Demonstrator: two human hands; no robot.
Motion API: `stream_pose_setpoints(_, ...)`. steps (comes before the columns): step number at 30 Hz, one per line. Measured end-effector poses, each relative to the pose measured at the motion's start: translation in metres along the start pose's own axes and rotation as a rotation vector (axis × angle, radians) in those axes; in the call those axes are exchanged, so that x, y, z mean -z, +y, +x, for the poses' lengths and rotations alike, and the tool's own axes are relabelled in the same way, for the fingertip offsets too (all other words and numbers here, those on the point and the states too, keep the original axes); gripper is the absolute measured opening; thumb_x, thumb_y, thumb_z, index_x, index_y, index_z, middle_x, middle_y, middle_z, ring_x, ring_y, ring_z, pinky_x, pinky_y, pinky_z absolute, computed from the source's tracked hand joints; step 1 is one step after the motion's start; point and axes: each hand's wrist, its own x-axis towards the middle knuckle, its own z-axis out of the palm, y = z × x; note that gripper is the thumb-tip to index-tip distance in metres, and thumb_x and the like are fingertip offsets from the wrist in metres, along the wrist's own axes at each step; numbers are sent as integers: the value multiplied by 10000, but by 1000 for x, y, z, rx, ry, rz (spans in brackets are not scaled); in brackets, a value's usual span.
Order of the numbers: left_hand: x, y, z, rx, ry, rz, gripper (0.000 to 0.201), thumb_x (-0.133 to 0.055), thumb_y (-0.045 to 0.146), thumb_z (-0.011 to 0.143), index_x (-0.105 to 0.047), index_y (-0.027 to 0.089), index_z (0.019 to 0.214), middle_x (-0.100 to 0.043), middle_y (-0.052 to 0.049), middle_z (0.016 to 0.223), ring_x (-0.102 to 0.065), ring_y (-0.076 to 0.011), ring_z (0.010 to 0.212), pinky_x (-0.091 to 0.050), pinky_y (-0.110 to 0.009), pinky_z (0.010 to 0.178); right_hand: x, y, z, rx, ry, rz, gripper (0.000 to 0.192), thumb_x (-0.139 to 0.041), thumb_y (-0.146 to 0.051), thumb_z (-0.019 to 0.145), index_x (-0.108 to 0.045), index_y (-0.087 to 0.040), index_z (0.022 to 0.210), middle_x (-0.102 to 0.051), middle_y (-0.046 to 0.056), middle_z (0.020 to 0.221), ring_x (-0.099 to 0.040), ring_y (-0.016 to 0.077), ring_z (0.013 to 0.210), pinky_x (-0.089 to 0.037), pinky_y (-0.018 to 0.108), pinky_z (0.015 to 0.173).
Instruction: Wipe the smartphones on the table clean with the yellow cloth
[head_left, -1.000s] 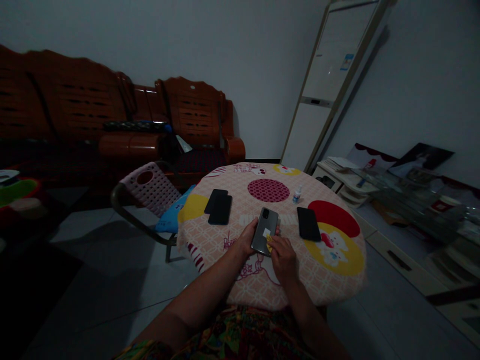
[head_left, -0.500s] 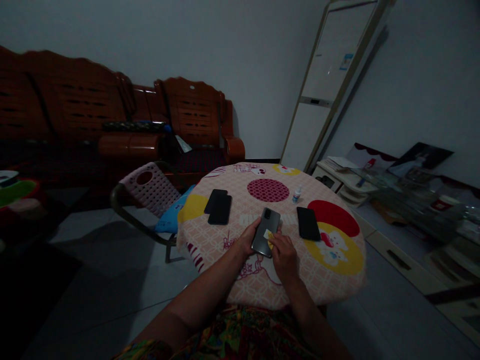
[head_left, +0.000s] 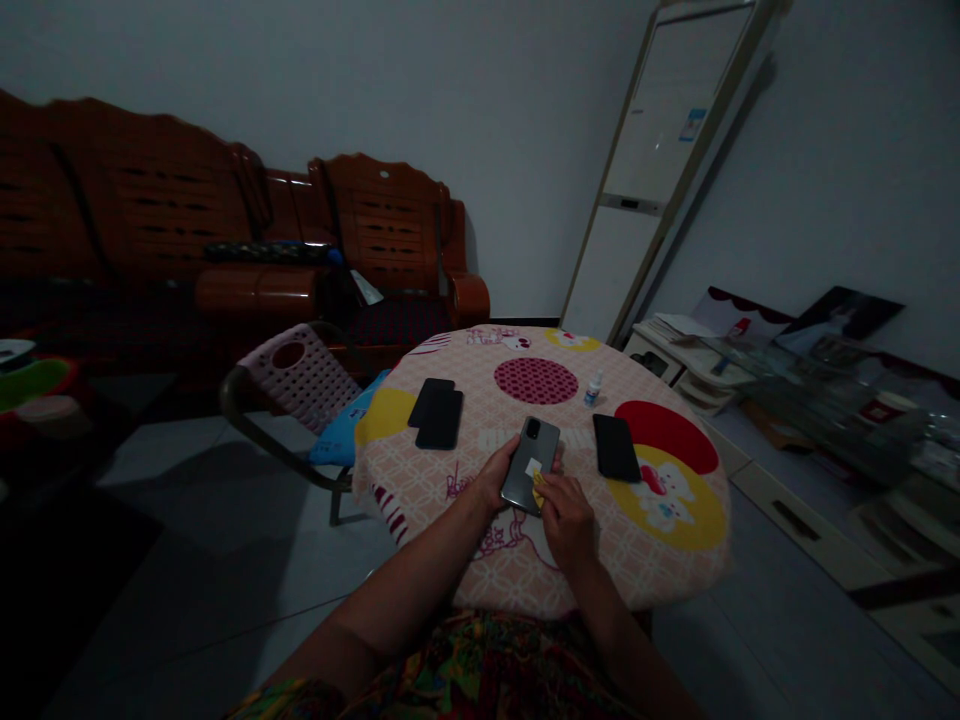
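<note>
My left hand [head_left: 498,474] grips a grey smartphone [head_left: 525,463] by its left side, with its back and camera bump facing up. In my right hand [head_left: 567,511] a small yellow and white cloth [head_left: 537,480] is pinched against the lower part of the phone's back. To the right lies a black smartphone [head_left: 616,447], flat on the table. Two more dark phones or phone-like slabs lie at the left, the front one [head_left: 440,420] partly overlapping the rear one [head_left: 426,399]. A small white spray bottle [head_left: 594,388] with a blue label stands upright beyond the phones.
The round table wears a patterned cloth [head_left: 480,372]. A woven-back chair [head_left: 300,375] with a blue packet [head_left: 341,430] stands at its left. Behind are wooden sofas [head_left: 386,225] and a tall white cabinet-like unit [head_left: 622,240]. A low cabinet [head_left: 780,500] runs along the right.
My right hand and the cloth have shifted slightly left and down on the phone's back. The left hand still holds the phone in nearly the same place.
</note>
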Motion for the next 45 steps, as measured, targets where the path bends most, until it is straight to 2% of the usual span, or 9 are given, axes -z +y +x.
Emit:
stream_pose_setpoints(4, -3, -1, -1, -12, 6, -25, 651, -327, 540, 936, -533, 11, 1254, -688, -184, 976, -670, -250, 855, -476, -326, 786, -2, 2, 2, 5, -50, 9, 320, -454, -64, 835, -698, -217, 975, -685, 77, 1044, -604, 209, 995, -513, 403, 873)
stream_pose_setpoints(10, -11, -2, -1, -4, 66, -12, 593, -313, 499, 954, -584, 22, 1179, -708, -149, 881, -674, -211, 724, -496, -285, 677, -4, 6, 17, -32, 43, 56, 316, -462, -63, 820, -714, -219, 930, -695, 75, 981, -614, 210, 990, -517, 424, 907)
stream_pose_setpoints(15, -16, -1, -4, 29, 97, 2, 524, -391, 486, 940, -637, 38, 1058, -699, -110, 727, -652, -186, 601, -495, -264, 613, 1, -6, 22, 18, 89, 62, 323, -450, -71, 863, -702, -220, 999, -690, 84, 1018, -621, 207, 991, -522, 425, 910)
stream_pose_setpoints(20, -11, -4, -3, 49, 151, 45, 454, -441, 477, 931, -639, 88, 805, -653, -81, 620, -605, -147, 504, -466, -228, 520, 2, -23, 25, 128, 74, 40, 354, -417, -86, 908, -655, -214, 1138, -668, 104, 1124, -610, 220, 1071, -487, 464, 963)
stream_pose_setpoints(25, 0, -8, 6, -34, 166, 77, 328, -494, 360, 922, -591, 121, 719, -591, -42, 556, -542, -108, 457, -416, -199, 461, 0, -23, 29, 184, 7, 5, 361, -412, -95, 927, -624, -205, 1198, -648, 113, 1193, -580, 230, 1116, -475, 464, 965)
stream_pose_setpoints(28, 6, -9, 10, -135, 163, 150, 234, -530, 292, 903, -593, 127, 750, -599, -29, 586, -540, -109, 472, -416, -205, 478, 0, -12, 40, 179, 24, -5, 372, -397, -92, 927, -625, -200, 1200, -644, 114, 1198, -573, 224, 1122, -492, 427, 934)
stream_pose_setpoints(31, 10, -9, 12, -242, 143, 208, 107, -602, 221, 857, -627, 126, 897, -639, -27, 677, -569, -121, 530, -430, -213, 519, 1, 4, 58, 152, 59, -40, 343, -410, -112, 921, -659, -197, 1142, -662, 112, 1144, -584, 225, 1073, -498, 421, 905)
stream_pose_setpoints(38, 13, -8, 12, -316, 164, 318, 352, -766, 262, 729, -645, 143, 1037, -672, -44, 773, -568, -102, 544, -434, -196, 529, 2, 28, 95, 91, 136, -127, 316, -406, -89, 883, -698, -147, 989, -688, 124, 1026, -604, 222, 981, -495, 406, 875)
stream_pose_setpoints(45, 8, -9, 9, -386, 175, 305, 395, -744, 171, 719, -647, 158, 1101, -699, -66, 884, -637, -145, 676, -481, -229, 632, 6, 11, 83, 98, 78, -53, 310, -417, -77, 867, -700, -159, 962, -681, 114, 1011, -591, 220, 981, -512, 387, 844)
